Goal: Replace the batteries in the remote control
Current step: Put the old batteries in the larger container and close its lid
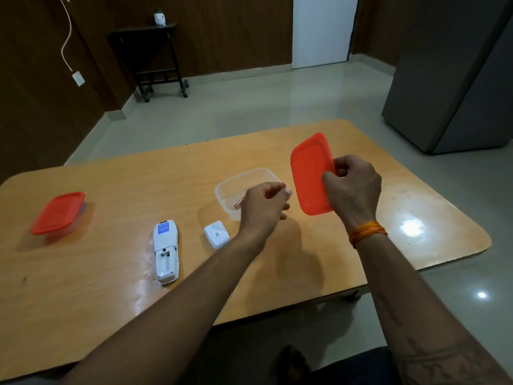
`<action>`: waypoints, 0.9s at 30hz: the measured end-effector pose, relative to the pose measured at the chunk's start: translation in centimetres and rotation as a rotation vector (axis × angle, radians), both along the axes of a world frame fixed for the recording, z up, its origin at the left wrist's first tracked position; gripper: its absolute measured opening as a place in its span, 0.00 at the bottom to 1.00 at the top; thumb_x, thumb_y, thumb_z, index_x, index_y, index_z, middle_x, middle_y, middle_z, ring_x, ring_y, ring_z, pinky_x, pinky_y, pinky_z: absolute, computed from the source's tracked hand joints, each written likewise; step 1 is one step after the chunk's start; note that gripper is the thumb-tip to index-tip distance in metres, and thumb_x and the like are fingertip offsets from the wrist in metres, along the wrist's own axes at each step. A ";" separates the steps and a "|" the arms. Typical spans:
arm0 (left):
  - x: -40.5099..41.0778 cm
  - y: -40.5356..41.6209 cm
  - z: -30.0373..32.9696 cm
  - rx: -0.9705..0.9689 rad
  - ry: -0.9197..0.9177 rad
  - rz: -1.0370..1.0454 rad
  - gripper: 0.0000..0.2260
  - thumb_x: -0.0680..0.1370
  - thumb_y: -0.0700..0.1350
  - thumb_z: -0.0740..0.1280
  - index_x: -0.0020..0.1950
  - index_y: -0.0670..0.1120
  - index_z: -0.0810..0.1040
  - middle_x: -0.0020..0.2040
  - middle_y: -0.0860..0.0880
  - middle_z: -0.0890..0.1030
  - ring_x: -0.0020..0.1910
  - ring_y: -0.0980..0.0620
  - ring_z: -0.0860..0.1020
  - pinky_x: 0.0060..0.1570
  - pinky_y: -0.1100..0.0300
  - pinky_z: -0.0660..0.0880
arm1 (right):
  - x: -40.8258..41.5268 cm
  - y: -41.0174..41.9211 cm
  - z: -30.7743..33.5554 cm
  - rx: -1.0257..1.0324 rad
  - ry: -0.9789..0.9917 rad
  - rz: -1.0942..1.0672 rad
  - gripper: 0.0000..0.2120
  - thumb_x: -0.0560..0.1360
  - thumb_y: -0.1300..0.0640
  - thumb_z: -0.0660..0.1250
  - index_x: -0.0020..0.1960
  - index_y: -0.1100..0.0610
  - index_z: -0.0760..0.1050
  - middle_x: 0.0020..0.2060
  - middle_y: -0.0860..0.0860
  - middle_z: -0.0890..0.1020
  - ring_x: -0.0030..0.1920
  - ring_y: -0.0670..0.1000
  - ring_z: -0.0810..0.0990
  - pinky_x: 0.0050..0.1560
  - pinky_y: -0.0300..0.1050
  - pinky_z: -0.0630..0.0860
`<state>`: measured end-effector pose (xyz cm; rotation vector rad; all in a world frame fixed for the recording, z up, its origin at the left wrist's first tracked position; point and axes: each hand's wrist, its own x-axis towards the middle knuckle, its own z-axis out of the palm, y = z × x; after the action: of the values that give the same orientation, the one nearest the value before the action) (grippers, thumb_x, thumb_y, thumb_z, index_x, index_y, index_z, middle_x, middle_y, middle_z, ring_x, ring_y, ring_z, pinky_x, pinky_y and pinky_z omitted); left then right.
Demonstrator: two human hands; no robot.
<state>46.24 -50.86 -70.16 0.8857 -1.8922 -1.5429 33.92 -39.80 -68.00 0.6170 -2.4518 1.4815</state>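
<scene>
- Holding the orange lid (311,173) tilted above the table (111,195), our right hand (354,187) pinches its edge with curled fingers.
- Our left hand (263,207) hovers over the clear container's (244,176) near rim, fingers loosely curled; it seems to hold nothing, though blur hides the fingertips.
- Inside the container we see a battery (239,202).
- We find the remote control (166,251) lying face down left of the container, compartment open, its battery cover (216,234) between them.
- A second lidded container (58,213) sits far left.
</scene>
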 end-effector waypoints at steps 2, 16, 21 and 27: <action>-0.2 -2.0 2.0 0.169 0.084 0.098 0.12 0.83 0.51 0.68 0.52 0.43 0.83 0.47 0.45 0.86 0.42 0.45 0.85 0.40 0.53 0.82 | 0.8 -0.4 0.5 -0.005 0.226 0.059 0.09 0.74 0.57 0.71 0.54 0.55 0.83 0.47 0.53 0.88 0.44 0.55 0.85 0.44 0.50 0.83; 2.1 -13.6 5.9 0.305 -0.165 0.090 0.04 0.76 0.34 0.74 0.50 0.36 0.83 0.46 0.40 0.84 0.38 0.47 0.83 0.32 0.59 0.82 | 4.2 -4.5 -0.9 0.085 0.509 0.409 0.12 0.71 0.64 0.74 0.54 0.57 0.84 0.54 0.54 0.85 0.58 0.57 0.80 0.57 0.52 0.79; 2.1 -15.0 4.2 0.184 -0.123 0.191 0.04 0.76 0.34 0.74 0.44 0.42 0.85 0.45 0.43 0.85 0.42 0.46 0.83 0.40 0.55 0.83 | 5.7 -6.0 -0.9 -0.312 -0.560 0.237 0.10 0.78 0.52 0.73 0.53 0.58 0.79 0.48 0.57 0.85 0.44 0.55 0.86 0.46 0.55 0.87; 2.0 -15.4 1.9 -0.201 -0.217 0.103 0.04 0.76 0.40 0.75 0.43 0.49 0.87 0.45 0.49 0.85 0.46 0.52 0.81 0.43 0.59 0.77 | 7.2 -7.6 -1.3 -0.457 -0.973 0.241 0.09 0.79 0.60 0.74 0.45 0.63 0.76 0.42 0.64 0.84 0.33 0.57 0.85 0.36 0.46 0.87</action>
<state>48.26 -66.27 -68.29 1.0761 -2.0741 -1.2120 41.12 -47.43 -69.26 0.0724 -2.4706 2.8410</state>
